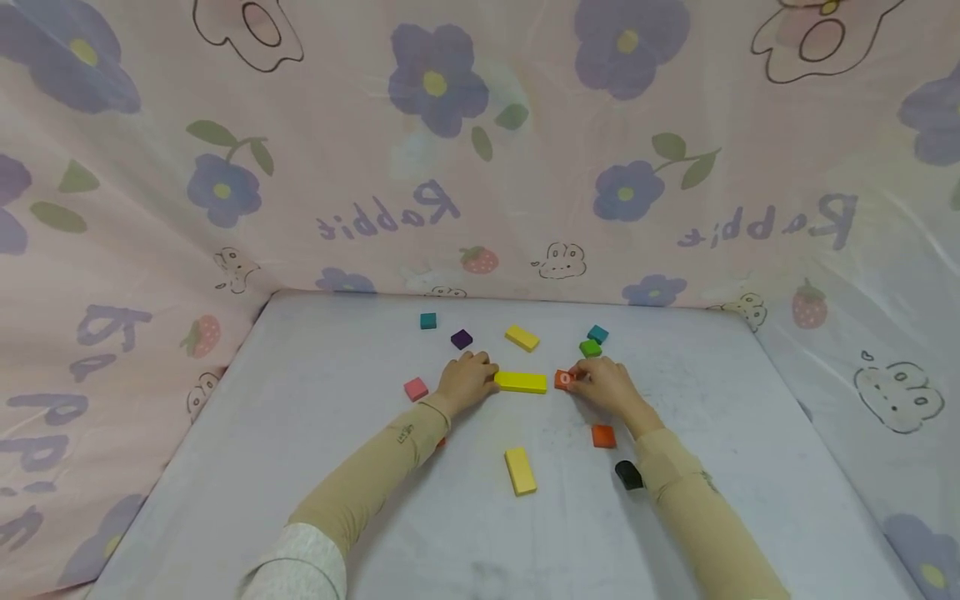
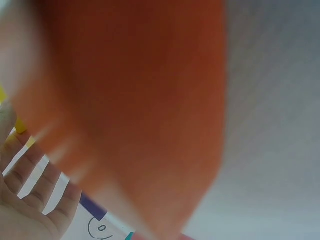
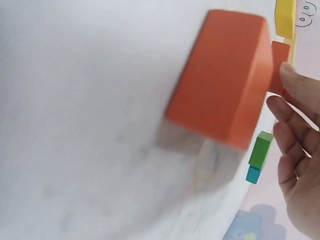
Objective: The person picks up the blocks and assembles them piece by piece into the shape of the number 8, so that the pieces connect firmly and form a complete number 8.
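My left hand [image 1: 467,380] pinches the left end of a long yellow block [image 1: 522,382] between thumb and fingers. In the left wrist view, a bit of this yellow block [image 2: 20,126] shows beside the thumb. My right hand [image 1: 606,385] holds a small orange-red block with a white ring mark [image 1: 564,380], just right of the yellow block, with a narrow gap between them. The right wrist view shows the thumb on the face of that orange-red block [image 3: 280,65]; the other fingers curl loosely behind.
Around the hands lie pink [image 1: 416,389], purple [image 1: 461,339], teal [image 1: 428,321], green [image 1: 590,348] and black [image 1: 628,475] blocks, two more yellow blocks [image 1: 521,471] and another orange one [image 1: 603,436]. An orange block [image 1: 441,442] is mostly hidden by the left sleeve. Patterned cloth [image 1: 495,167] walls the table.
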Demonstrator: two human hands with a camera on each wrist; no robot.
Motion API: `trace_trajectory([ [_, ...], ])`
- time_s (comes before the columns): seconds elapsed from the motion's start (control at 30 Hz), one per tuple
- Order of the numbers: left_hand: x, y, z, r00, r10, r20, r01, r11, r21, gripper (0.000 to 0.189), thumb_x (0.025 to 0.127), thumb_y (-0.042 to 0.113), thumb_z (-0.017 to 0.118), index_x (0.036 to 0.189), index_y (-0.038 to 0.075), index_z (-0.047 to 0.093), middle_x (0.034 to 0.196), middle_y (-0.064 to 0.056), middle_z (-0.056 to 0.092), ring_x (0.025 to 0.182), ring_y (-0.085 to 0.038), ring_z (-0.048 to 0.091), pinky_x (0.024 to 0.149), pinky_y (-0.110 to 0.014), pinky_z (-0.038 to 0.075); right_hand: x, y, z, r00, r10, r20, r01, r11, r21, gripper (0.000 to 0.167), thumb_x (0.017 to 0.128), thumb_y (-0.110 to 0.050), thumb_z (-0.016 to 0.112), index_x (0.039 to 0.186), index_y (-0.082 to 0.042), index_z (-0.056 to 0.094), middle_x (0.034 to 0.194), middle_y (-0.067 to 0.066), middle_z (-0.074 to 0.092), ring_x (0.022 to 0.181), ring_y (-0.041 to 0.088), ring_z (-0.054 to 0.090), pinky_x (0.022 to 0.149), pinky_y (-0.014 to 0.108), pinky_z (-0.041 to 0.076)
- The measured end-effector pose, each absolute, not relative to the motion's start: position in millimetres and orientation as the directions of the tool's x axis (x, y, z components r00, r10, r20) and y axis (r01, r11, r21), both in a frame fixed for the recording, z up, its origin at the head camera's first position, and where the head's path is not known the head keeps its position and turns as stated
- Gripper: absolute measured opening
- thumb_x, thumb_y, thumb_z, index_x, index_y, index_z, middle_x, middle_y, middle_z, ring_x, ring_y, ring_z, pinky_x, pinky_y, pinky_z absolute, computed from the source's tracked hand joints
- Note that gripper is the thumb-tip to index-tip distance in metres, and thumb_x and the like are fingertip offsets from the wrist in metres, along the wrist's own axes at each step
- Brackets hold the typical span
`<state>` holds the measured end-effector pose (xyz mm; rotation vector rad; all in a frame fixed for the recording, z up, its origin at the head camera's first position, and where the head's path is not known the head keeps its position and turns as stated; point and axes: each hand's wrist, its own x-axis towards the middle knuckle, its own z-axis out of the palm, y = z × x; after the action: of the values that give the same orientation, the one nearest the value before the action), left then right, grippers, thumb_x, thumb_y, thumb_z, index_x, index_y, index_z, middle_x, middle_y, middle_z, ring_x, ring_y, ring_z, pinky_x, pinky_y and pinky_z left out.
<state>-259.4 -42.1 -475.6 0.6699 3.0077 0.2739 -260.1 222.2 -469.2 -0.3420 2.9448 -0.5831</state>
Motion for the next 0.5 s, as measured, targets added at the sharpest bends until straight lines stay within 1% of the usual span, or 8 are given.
trace_trajectory([
  [0.17, -260, -42, -476, -0.904, 0.427, -0.010, 0.419, 0.892, 0.167, 0.038, 0.089, 0.040, 0.059, 0.121, 0.020, 0.063, 0.114, -0.001, 0.060, 0.095, -0.018, 0.051, 0.076, -0.032, 0.048, -268, 217, -471, -0.967, -0.241, -0.077, -0.191, 0.896, -0.402, 0.025, 0.086, -0.027, 0.065, 0.105, -0.011, 0.068, 0.100, 0.006, 0.068, 0.091, 0.025, 0.058, 0.088, 0.050, 0.037],
  [0.3, -260, -42, -477, -0.902, 0.432, -0.007, 0.425, 0.890, 0.162, 0.038, 0.089, 0.040, 0.059, 0.121, 0.020, 0.063, 0.113, -0.001, 0.060, 0.094, -0.017, 0.051, 0.075, -0.031, 0.048, -272, 214, -470, -0.969, -0.236, -0.079, -0.183, 0.891, -0.416, 0.025, 0.086, -0.026, 0.065, 0.105, -0.010, 0.068, 0.100, 0.007, 0.068, 0.093, 0.025, 0.058, 0.090, 0.050, 0.036],
  [0.5, -261, -43, -478, -0.901, 0.434, -0.002, 0.428, 0.890, 0.160, 0.038, 0.089, 0.041, 0.058, 0.121, 0.020, 0.063, 0.113, 0.000, 0.060, 0.093, -0.017, 0.051, 0.073, -0.030, 0.047, -275, 210, -469, -0.970, -0.232, -0.069, -0.182, 0.888, -0.423, 0.024, 0.086, -0.024, 0.066, 0.105, -0.010, 0.068, 0.099, 0.007, 0.068, 0.090, 0.025, 0.058, 0.090, 0.050, 0.037],
])
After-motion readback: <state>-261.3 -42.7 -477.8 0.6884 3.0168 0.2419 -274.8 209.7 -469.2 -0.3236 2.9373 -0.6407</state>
